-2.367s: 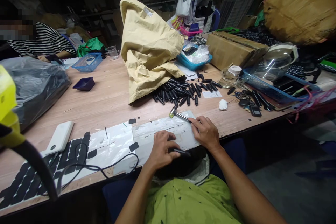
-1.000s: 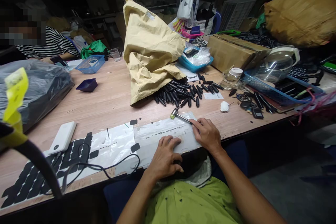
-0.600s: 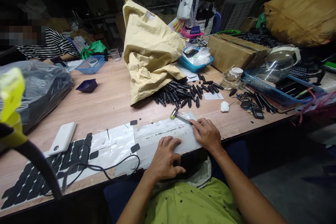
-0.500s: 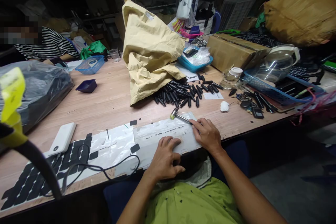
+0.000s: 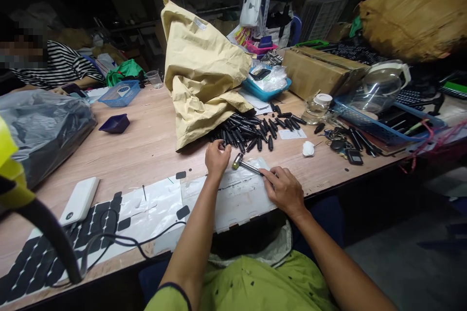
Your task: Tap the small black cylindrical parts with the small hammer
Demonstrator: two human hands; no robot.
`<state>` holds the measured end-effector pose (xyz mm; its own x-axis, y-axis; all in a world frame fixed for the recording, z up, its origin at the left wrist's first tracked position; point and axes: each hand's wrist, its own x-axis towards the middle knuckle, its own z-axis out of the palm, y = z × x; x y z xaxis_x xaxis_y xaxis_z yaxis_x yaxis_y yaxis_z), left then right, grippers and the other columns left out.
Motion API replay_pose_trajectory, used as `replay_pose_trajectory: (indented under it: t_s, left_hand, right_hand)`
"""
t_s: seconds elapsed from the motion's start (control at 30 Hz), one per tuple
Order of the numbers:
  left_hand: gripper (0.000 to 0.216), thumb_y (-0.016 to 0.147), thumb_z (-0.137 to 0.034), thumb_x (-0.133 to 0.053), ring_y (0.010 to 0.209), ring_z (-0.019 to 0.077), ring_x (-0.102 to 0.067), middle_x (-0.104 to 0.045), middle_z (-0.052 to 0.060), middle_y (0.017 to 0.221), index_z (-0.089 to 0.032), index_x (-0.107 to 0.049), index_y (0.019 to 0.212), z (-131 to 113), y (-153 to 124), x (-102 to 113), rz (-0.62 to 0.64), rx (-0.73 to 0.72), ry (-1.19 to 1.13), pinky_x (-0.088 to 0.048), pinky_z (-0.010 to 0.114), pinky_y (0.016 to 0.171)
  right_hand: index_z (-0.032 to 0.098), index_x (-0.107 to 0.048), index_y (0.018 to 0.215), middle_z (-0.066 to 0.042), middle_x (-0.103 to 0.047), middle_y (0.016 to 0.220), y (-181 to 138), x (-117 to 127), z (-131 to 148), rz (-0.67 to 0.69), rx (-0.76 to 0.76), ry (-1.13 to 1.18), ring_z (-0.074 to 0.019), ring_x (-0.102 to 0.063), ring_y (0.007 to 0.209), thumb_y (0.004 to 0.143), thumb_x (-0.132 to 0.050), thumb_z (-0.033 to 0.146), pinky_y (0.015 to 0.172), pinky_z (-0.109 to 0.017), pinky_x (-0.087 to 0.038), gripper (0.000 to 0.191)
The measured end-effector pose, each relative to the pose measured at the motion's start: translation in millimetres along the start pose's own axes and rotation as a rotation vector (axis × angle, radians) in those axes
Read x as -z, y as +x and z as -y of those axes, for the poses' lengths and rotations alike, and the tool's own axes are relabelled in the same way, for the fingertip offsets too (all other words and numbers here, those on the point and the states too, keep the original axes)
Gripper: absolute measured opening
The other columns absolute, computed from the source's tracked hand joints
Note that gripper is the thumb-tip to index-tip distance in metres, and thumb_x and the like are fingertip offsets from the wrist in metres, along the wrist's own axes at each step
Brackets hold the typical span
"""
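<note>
My left hand (image 5: 218,158) is at the near left edge of a pile of black tapered parts (image 5: 239,131). Its fingers are bent and closed on one of these parts, mostly hidden by the hand. My right hand (image 5: 286,189) holds a small hammer (image 5: 251,167) by the end of its handle. The hammer lies low over a pale work board (image 5: 237,201), its head with one yellowish face pointing left. Over the back of the pile rests a large cream paper sack (image 5: 204,68).
At left are a power bank (image 5: 79,200), a sheet of black pads (image 5: 98,221), a cable and a grey plastic bag (image 5: 40,121). A blue basket (image 5: 386,129), glass jar (image 5: 316,108) and keys (image 5: 339,143) stand right. Across the table sits a person in a striped sleeve (image 5: 69,65).
My left hand has left the board, reached forward to the pile and closed on a part there. My right hand keeps the hammer in nearly the same place.
</note>
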<state>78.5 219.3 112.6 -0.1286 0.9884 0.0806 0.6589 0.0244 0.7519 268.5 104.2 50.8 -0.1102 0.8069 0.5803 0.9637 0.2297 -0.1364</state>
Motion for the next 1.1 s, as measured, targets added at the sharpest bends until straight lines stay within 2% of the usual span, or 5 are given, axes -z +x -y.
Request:
replay_pose_trajectory:
  t_s: [0.17,0.47,0.6,0.8,1.1]
  left_hand:
    - [0.023,0.085,-0.026,-0.063,0.11,0.0297,-0.062,-0.065,0.013,0.11,-0.019,-0.073,0.104,-11.1,37.8,-19.1,-0.067,0.031,0.26,-0.049,0.038,0.09]
    - [0.015,0.083,-0.024,-0.065,0.116,0.03,-0.06,-0.063,0.013,0.115,-0.019,-0.074,0.095,-13.9,43.7,-17.1,-0.07,0.06,0.315,-0.048,0.038,0.096]
    - [0.016,0.084,-0.026,-0.066,0.109,0.0277,-0.062,-0.069,0.009,0.111,-0.021,-0.074,0.097,-12.6,27.6,4.0,-0.08,0.058,0.232,-0.049,0.037,0.09]
    - [0.015,0.082,-0.026,-0.065,0.085,0.0209,-0.063,-0.074,0.003,0.093,-0.023,-0.075,0.093,19.7,-26.2,33.1,0.098,-0.022,0.056,-0.049,0.032,0.076]
    - [0.026,0.08,-0.018,-0.067,0.096,0.0239,-0.057,-0.068,0.003,0.095,-0.028,-0.076,0.102,65.8,-68.4,18.6,0.194,-0.25,0.157,-0.045,0.04,0.089]
  right_hand:
    - [0.026,-0.074,0.113,-0.004,-0.063,0.084,-0.9,1.7,3.6,-0.009,0.006,0.005,-0.0189,-0.05,0.079,0.09,-0.056,0.017,0.069,-0.031,-0.037,0.03]
    - [0.025,-0.074,0.111,-0.005,-0.063,0.086,-0.8,3.1,9.0,0.006,-0.022,-0.002,-0.0193,-0.05,0.08,0.09,-0.055,0.017,0.072,-0.031,-0.039,0.03]
    - [0.026,-0.073,0.113,-0.005,-0.063,0.086,-0.9,2.3,8.5,0.015,-0.031,0.003,-0.0195,-0.05,0.08,0.09,-0.054,0.017,0.072,-0.031,-0.039,0.031]
    - [0.026,-0.073,0.111,-0.006,-0.062,0.086,-1.5,-1.6,5.8,0.016,-0.04,0.028,-0.0203,-0.05,0.082,0.089,-0.055,0.02,0.073,-0.032,-0.039,0.029]
    - [0.025,-0.072,0.114,-0.006,-0.063,0.089,1.6,-5.5,0.1,0.042,-0.037,0.021,-0.0212,-0.051,0.082,0.093,-0.055,0.027,0.073,-0.032,-0.04,0.027]
